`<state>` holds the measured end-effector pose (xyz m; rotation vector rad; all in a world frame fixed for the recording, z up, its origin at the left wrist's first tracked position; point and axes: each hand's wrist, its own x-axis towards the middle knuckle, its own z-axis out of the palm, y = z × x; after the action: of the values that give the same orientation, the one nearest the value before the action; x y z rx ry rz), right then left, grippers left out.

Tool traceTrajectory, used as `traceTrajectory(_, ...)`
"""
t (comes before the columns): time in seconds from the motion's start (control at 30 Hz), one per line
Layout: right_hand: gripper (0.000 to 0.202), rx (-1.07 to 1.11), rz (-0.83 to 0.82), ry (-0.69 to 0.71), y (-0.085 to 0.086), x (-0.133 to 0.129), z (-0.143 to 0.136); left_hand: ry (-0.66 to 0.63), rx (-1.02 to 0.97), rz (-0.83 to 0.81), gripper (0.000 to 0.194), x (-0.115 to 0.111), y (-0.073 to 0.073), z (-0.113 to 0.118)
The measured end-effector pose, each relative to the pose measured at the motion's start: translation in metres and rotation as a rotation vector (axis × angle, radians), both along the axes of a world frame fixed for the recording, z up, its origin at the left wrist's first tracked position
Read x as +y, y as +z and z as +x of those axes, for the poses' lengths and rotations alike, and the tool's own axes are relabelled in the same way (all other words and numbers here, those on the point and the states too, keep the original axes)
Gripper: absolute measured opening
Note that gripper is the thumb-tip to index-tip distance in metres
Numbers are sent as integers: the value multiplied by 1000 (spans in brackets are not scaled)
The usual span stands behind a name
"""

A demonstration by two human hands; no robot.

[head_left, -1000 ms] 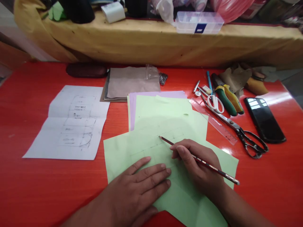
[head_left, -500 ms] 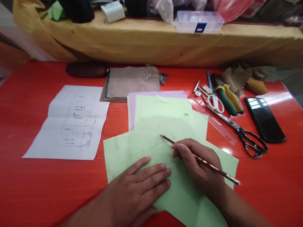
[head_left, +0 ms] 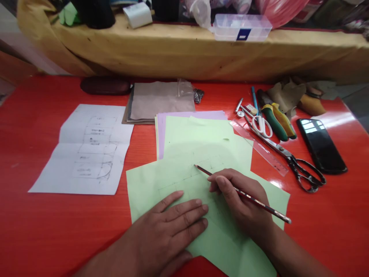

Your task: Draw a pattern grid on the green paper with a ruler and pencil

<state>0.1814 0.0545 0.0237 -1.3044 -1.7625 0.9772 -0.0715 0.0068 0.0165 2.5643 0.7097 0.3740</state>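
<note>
My left hand (head_left: pixel 175 223) lies flat on a light green sheet of paper (head_left: pixel 144 179), its fingers stretched out to the right. In my right hand (head_left: pixel 242 200) a dark red and black pencil (head_left: pixel 259 206) is gripped, its point at the faint pencil lines on the sheet. These lines form a drawn outline, partly covered by both hands. Beyond the sheet lies a stack of green and purple paper (head_left: pixel 198 132). A white sheet (head_left: pixel 72 154) with a hand-drawn, labelled sketch rests to the left, creased across its middle.
Right of the paper lie a clear ruler (head_left: pixel 268 152), large scissors (head_left: pixel 291 156), small white-handled scissors (head_left: pixel 262 127), pliers (head_left: pixel 278 121) and a phone (head_left: pixel 323 146). At the back are a dark case (head_left: pixel 105 85), grey-brown sheets (head_left: pixel 161 100) and a clear plastic box (head_left: pixel 242 27) on a cloth-covered ledge.
Almost nothing differs. The upper end of the pencil has shifted very slightly left with my right hand, while its point stays at the same drawn line. My left hand keeps its place.
</note>
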Motion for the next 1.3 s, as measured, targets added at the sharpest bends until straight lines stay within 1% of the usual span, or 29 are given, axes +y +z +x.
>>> traceTrajectory(0.13, 25, 68, -12, -26, 0, -1, 1, -1, 20, 29, 45, -2, 1, 0)
traceTrajectory(0.23, 26, 100, -5, -54, -2, 0, 3, 19, 20, 20, 46, -7, 0, 3)
traceTrajectory(0.3, 27, 109, 7, -80, -2, 0, 4, 40, 35, 13, 49, -12, -3, 6)
traceTrajectory(0.4, 29, 124, 19, -123, 0, 1, 6, 73, 57, 21, 55, -23, -11, 12)
traceTrajectory(0.47, 29, 132, 24, -131, 3, 0, 6, 121, 32, -3, 62, -30, -17, 16)
traceTrajectory(0.53, 28, 139, 29, -111, 5, -3, 6, 201, 6, -34, 68, -37, -22, 18)
traceTrajectory(0.6, 28, 153, 26, -80, 5, -7, 5, 263, -41, -70, 70, -41, -26, 19)
traceTrajectory(0.63, 28, 163, 15, -66, 4, -8, 4, 274, -51, -91, 71, -42, -27, 18)
traceTrajectory(0.67, 29, 177, 1, -55, 3, -9, 3, 267, -56, -110, 71, -43, -29, 18)
traceTrajectory(0.73, 30, 214, -28, -51, 0, -9, 1, 208, -51, -133, 70, -44, -33, 19)
traceTrajectory(0.83, 32, 276, -31, -92, -4, -5, 1, 64, -79, -132, 69, -47, -41, 25)
traceTrajectory(0.9, 34, 292, -16, -120, -6, -1, 3, -26, -114, -154, 62, -50, -44, 32)
traceTrajectory(1.0, 37, 284, 9, -153, -7, 3, 7, -120, -133, -300, 50, -51, -38, 40)
traceTrajectory(1.07, 39, 285, 21, -165, -7, 5, 9, -197, -160, -411, 53, -47, -28, 38)
traceTrajectory(1.1, 40, 286, 25, -166, -6, 5, 9, -207, -204, -408, 57, -44, -23, 34)
traceTrajectory(1.13, 40, 286, 26, -166, -6, 5, 9, -183, -218, -367, 60, -40, -17, 27)
traceTrajectory(1.2, 41, 287, 29, -170, -5, 4, 9, -20, -139, -206, 56, -28, -8, 9)
traceTrajectory(1.23, 41, 290, 30, -176, -5, 4, 10, 120, -73, -111, 54, -22, -4, -1)
traceTrajectory(1.27, 42, 294, 32, -184, -5, 3, 10, 314, -8, -38, 54, -15, -2, -12)
traceTrajectory(1.3, 42, 300, 36, -194, -5, 3, 10, 546, 51, 7, 50, -9, -1, -21)
